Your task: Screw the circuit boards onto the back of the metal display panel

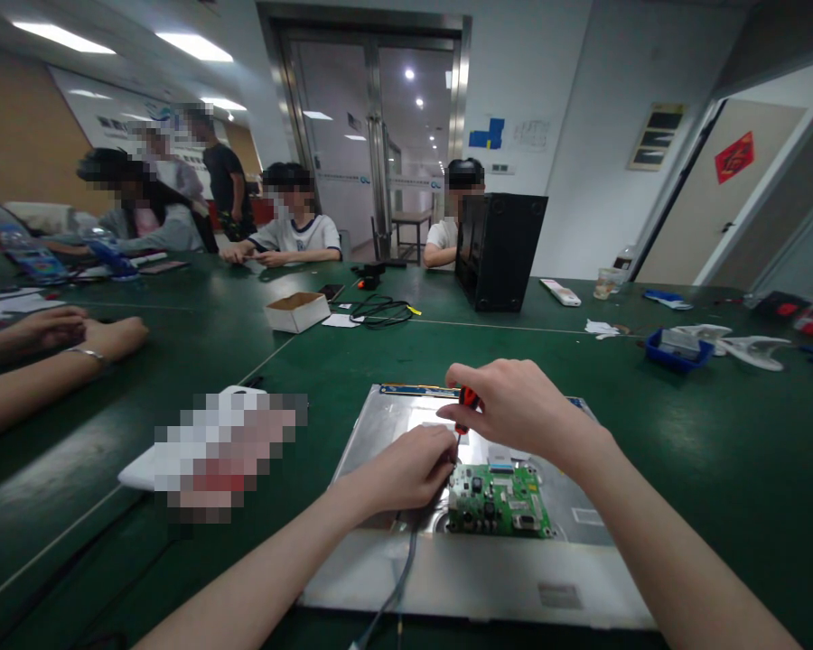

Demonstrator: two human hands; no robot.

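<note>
Flat grey metal panel (pixel 406 424); green circuit board (pixel 498 499)

Head-worn view, forward and down, close over green table (pixel 684 433)

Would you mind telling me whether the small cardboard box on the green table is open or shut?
Open: the cardboard box shows its brown inside, with no lid over it.
</note>
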